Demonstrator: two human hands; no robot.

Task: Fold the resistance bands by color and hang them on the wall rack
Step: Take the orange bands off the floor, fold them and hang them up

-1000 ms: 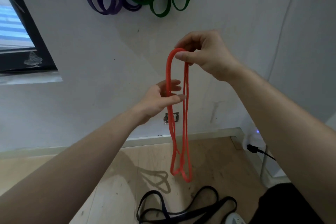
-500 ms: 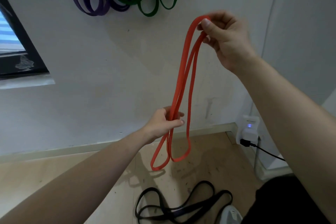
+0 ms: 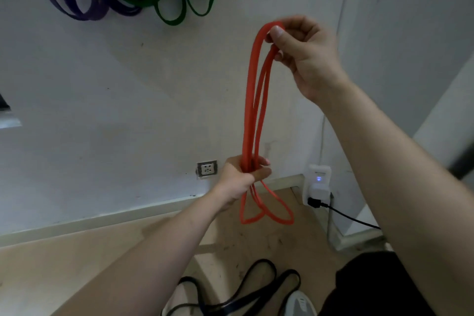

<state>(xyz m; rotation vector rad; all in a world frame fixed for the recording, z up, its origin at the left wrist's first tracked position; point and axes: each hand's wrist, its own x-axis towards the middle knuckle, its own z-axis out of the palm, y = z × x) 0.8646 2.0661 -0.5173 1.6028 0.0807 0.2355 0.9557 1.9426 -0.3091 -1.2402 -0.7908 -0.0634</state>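
Dead centre in front of the wall (image 3: 128, 110), my red resistance band (image 3: 249, 100) hangs doubled: right hand (image 3: 307, 59) pinches its top at 1 o'clock, left hand (image 3: 241, 177) grips the strands at 6 o'clock.

One wide-angle view looks out from the person's head, facing forward and tilted down at a white wall (image 3: 128, 90) and the wooden floor (image 3: 51, 272) at its foot. It sits close in: both forearms enter from the lower corners. The left hand (image 3: 241, 177) is near the centre and the right hand (image 3: 307, 59) above it, each gripping the red band (image 3: 250, 100). The wall fills most of the frame.
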